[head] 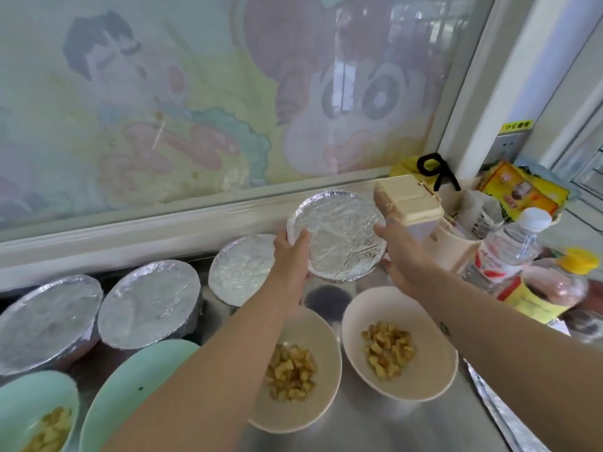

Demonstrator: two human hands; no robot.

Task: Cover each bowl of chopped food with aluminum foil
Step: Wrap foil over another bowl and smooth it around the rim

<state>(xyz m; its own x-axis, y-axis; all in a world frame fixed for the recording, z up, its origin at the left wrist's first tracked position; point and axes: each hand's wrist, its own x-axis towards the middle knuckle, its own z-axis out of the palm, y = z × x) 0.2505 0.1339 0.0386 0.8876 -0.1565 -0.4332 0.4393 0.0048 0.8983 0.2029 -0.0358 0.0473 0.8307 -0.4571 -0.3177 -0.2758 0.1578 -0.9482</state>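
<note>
A foil-covered bowl [339,234] is held tilted above the steel counter near the window sill. My left hand [292,252] grips its left rim with the thumb on the foil. My right hand [399,252] holds its right rim with fingers under the edge. Three other foil-covered bowls [239,267] [150,303] [47,322] stand in a row to the left. Two uncovered beige bowls of chopped food [399,345] [293,370] sit in front. Two mint-green bowls [36,409] [137,386] are at the lower left; my arm partly hides one of them.
A beige seasoning box [409,202], water bottles [509,246], a yellow-capped bottle [548,288] and packets [522,190] crowd the right side. A foil strip [499,409] lies along the counter's right edge. The window sill [130,236] bounds the back.
</note>
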